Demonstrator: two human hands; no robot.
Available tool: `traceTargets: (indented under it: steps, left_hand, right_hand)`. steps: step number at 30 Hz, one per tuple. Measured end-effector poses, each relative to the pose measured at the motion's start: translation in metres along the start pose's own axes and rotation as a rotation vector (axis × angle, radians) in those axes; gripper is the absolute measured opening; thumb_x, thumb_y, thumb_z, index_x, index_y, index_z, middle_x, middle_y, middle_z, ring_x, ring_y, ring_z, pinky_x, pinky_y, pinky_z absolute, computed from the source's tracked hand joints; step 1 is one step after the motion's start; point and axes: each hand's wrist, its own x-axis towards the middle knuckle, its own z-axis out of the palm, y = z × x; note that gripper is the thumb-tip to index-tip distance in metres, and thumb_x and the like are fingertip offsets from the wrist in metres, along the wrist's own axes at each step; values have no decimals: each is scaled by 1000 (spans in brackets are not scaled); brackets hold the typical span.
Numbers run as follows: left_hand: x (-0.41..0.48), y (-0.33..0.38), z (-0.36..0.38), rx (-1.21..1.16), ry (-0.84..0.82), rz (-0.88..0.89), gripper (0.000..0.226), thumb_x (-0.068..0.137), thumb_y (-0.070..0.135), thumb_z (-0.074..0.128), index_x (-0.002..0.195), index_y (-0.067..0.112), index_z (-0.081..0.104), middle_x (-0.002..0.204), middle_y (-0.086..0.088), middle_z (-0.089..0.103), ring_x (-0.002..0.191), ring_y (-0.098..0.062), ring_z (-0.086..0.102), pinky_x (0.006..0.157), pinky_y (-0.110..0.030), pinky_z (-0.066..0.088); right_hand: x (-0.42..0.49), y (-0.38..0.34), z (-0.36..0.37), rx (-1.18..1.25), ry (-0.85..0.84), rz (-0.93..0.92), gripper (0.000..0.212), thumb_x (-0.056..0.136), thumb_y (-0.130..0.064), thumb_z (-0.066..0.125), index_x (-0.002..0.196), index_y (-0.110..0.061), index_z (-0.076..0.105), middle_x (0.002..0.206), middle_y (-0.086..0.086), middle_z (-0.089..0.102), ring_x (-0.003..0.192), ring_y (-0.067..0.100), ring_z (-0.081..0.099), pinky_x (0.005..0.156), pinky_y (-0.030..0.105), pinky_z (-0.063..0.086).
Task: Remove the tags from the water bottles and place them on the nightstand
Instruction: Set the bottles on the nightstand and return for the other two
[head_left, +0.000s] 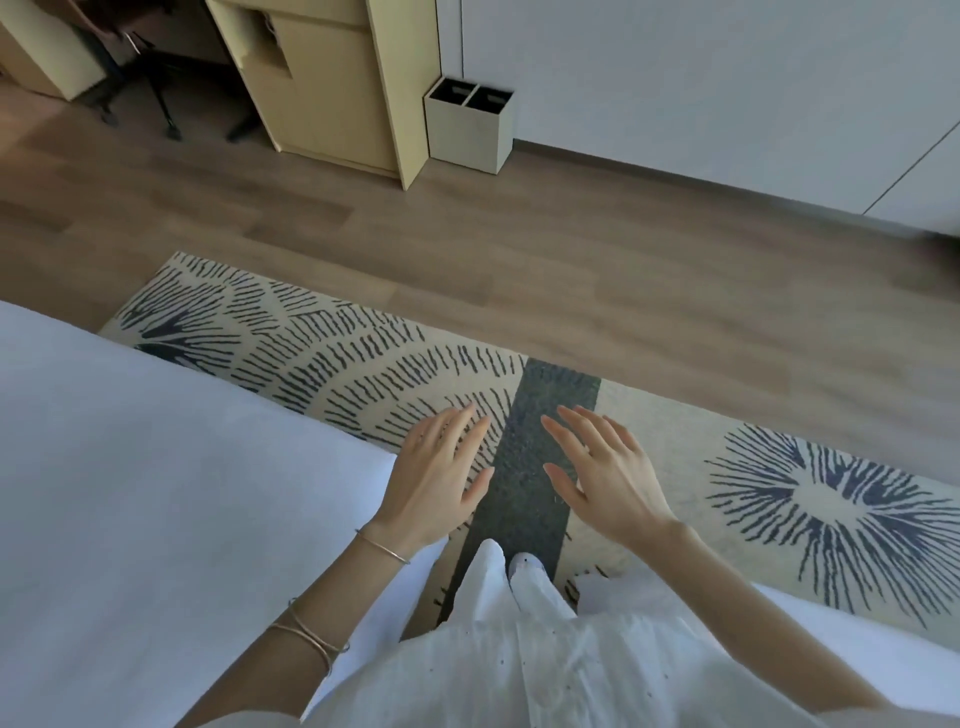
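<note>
No water bottle, tag or nightstand shows in the head view. My left hand (439, 478) hovers palm down with fingers spread, above the edge of a patterned rug, and holds nothing. My right hand (605, 475) hovers beside it, a hand's width to the right, fingers also apart and empty. Both hands float over the rug's dark stripe (530, 467). Thin bangles circle my left wrist and forearm.
A white bed (156, 493) fills the lower left. The beige rug with dark starburst marks (810, 493) lies on a wood floor (467, 234). A light wooden cabinet (332, 88), a two-slot bin (470, 124) and a black chair base (166, 88) stand at the back.
</note>
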Motion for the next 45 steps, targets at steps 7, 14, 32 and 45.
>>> traceTargets:
  steps: [7,14,32,45]
  left_hand:
    - [81,-4,-4,-22,45,-116,52,92,42,40,133,12,48,137,-10,48,125,-26,46,100,-43,41]
    - [124,-46,18,-12,-48,-202,55,91,45,35,133,13,49,136,-10,51,121,-27,50,97,-43,44]
    - [341,-281,-38,24,106,-262,50,94,45,38,132,14,50,133,-6,52,121,-24,49,101,-42,41]
    - [419,-406,-10,20,4,-447,51,92,44,33,128,15,53,129,-5,56,120,-24,50,102,-41,40]
  right_hand:
    - [95,56,-27,-12,59,-79,52,92,-43,35,132,-14,48,133,10,54,123,29,50,98,44,42]
    - [161,81,1,-1,-17,-167,47,91,-41,37,127,-15,54,128,8,57,117,29,55,93,45,48]
    - [497,56,-12,0,97,-227,44,91,-39,40,126,-15,53,126,6,59,116,25,55,89,37,47]
    - [675,70,40,-18,-70,-347,44,85,-40,42,121,-17,53,121,4,61,109,25,59,87,38,50]
